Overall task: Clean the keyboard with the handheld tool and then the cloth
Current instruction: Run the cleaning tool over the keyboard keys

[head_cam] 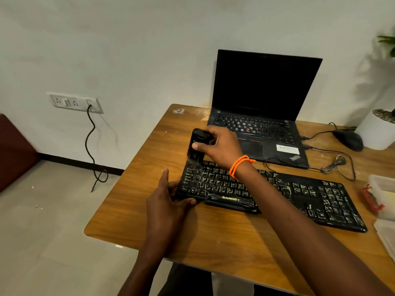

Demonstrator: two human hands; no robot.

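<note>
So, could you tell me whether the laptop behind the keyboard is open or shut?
Open. The laptop has its lid raised upright, its dark screen facing the person, and its own keys exposed behind the keyboard.

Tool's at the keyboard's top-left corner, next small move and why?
Probably sweep the handheld tool rightward along the top key row: the right hand holds it at the keyboard corner, the left hand steadies the left end, and the keys look grimy.

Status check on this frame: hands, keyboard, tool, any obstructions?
Right hand grips handheld tool, nose down at keyboard far-left corner. Left hand steadies keyboard's left end. Cloth not identifiable. Nothing blocking the keys.
</note>
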